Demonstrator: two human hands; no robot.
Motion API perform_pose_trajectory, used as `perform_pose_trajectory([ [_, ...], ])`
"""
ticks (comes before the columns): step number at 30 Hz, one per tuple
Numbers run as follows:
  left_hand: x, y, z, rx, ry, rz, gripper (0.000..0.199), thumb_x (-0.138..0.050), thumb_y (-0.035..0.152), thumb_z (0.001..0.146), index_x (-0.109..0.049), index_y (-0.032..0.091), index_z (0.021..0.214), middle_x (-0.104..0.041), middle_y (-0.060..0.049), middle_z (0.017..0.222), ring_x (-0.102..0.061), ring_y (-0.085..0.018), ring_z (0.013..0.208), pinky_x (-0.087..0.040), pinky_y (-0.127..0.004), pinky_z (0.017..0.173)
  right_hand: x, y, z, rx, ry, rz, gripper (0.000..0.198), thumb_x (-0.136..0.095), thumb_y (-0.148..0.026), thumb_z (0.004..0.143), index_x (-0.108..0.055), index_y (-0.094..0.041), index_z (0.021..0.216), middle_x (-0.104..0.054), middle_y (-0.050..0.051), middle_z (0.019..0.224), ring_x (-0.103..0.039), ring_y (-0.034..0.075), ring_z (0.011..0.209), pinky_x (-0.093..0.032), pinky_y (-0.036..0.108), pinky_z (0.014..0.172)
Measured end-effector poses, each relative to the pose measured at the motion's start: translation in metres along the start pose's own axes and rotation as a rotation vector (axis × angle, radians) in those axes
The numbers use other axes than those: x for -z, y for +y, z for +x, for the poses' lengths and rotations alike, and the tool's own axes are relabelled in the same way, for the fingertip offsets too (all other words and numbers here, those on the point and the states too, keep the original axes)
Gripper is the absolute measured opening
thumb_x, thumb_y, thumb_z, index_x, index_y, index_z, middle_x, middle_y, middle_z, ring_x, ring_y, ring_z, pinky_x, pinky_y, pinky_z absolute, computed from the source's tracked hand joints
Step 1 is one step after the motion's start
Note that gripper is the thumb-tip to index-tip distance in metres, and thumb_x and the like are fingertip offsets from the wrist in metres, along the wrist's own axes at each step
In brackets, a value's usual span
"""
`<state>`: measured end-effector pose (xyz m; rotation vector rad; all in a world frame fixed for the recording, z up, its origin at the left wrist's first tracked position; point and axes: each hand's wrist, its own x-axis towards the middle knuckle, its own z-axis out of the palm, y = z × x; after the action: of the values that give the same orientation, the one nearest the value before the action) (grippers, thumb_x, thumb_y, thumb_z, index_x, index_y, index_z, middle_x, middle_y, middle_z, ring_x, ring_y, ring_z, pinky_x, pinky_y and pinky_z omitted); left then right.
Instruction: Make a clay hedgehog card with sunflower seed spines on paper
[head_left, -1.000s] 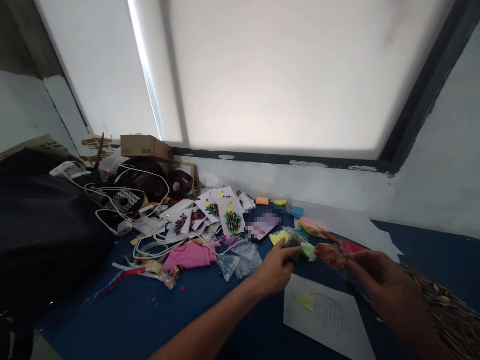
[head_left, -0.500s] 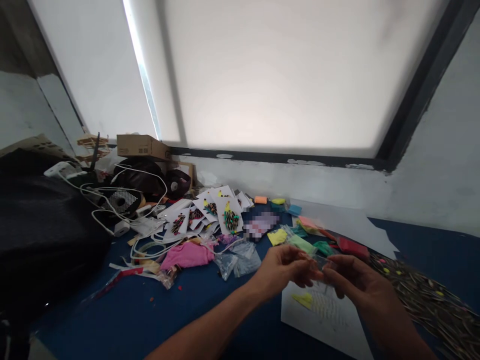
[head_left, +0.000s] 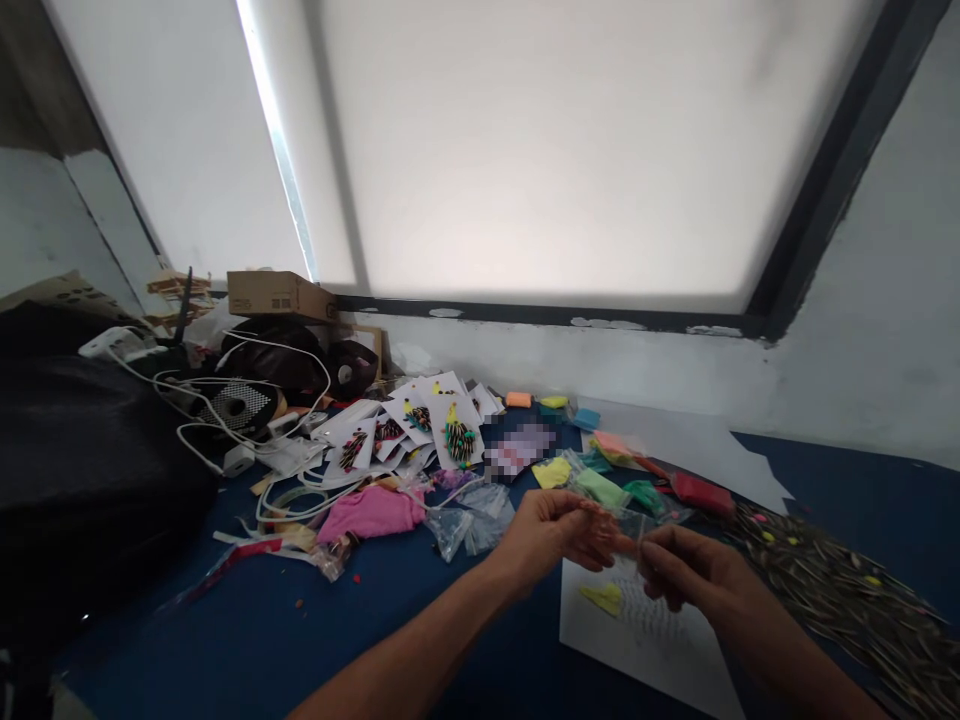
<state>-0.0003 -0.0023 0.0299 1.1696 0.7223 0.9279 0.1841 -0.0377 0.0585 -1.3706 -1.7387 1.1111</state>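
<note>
My left hand (head_left: pixel 546 532) is closed on a clear plastic bag with something orange-brown, like modelling clay, inside (head_left: pixel 598 522). My right hand (head_left: pixel 694 572) pinches the bag's other side, and its fingers hide part of it. Below both hands lies a white sheet of paper (head_left: pixel 630 660). On that sheet are a flat yellow clay shape (head_left: pixel 604 598) and rows of pale marks beside it, too faint to make out. To the right spreads a heap of striped seeds (head_left: pixel 832 590), with a few pink and yellow bits among them.
Behind my hands lie a bag of light green clay (head_left: pixel 601 489), yellow clay (head_left: pixel 553 473) and a red packet (head_left: pixel 703 494). Left are a pink packet (head_left: pixel 375 513), seed-decorated cards (head_left: pixel 456 430), tangled white cables and a cardboard box (head_left: pixel 277 295). A black bag (head_left: pixel 90 450) stands far left.
My right hand has shifted slightly left and down, holding the bag's edge. The left hand has turned a little, and more of the orange-brown contents shows.
</note>
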Motion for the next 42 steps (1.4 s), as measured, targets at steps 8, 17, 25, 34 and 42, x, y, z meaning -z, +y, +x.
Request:
perform_pose_trajectory([
  [8,-0.005,0.012,-0.006,0.015,-0.033,0.027,0.054,-0.075,0.055,0.059,-0.062,0.01,0.085,-0.067,-0.01,0.075,-0.064,-0.016,0.061,-0.05,-0.028,0.059,-0.005,0.003,-0.001,-0.03,0.016,0.063,0.049,-0.055,-0.068,0.073,-0.066,-0.02,0.08,-0.06,0.002,0.064,-0.059,0.017,0.058,-0.048,0.027,0.049],
  [17,-0.006,0.005,-0.005,0.007,-0.04,0.081,0.045,-0.078,0.048,0.055,-0.058,0.012,0.072,-0.062,-0.004,0.064,-0.059,-0.013,0.051,-0.045,-0.023,0.049,-0.015,0.019,0.0,-0.021,0.024,0.149,0.04,-0.06,-0.057,0.078,-0.062,-0.019,0.068,-0.055,-0.002,0.06,-0.053,0.011,0.053,-0.04,0.022,0.047],
  [25,-0.006,0.006,-0.005,0.017,0.007,0.046,0.05,-0.072,0.056,0.06,-0.06,0.01,0.075,-0.063,-0.006,0.07,-0.061,-0.014,0.056,-0.05,-0.028,0.057,-0.015,0.018,0.0,-0.057,0.031,0.201,0.037,-0.058,-0.054,0.079,-0.067,-0.019,0.087,-0.064,0.003,0.076,-0.058,0.013,0.057,-0.044,0.024,0.048],
  [34,-0.003,0.002,-0.003,0.009,-0.033,-0.005,0.034,-0.078,0.031,0.056,-0.062,0.009,0.076,-0.065,-0.006,0.071,-0.063,-0.015,0.062,-0.051,-0.029,0.065,-0.015,0.017,-0.003,-0.031,0.018,0.146,0.024,-0.058,-0.042,0.08,-0.064,-0.019,0.082,-0.055,-0.002,0.061,-0.054,0.012,0.055,-0.043,0.024,0.049],
  [42,-0.006,0.005,-0.008,0.057,-0.086,-0.006,0.042,-0.081,0.04,0.055,-0.063,0.008,0.077,-0.064,-0.005,0.07,-0.064,-0.015,0.062,-0.053,-0.032,0.069,-0.014,0.02,-0.001,-0.043,0.021,0.177,0.042,-0.055,-0.061,0.08,-0.06,-0.019,0.072,-0.051,-0.003,0.056,-0.046,0.01,0.049,-0.038,0.023,0.047],
])
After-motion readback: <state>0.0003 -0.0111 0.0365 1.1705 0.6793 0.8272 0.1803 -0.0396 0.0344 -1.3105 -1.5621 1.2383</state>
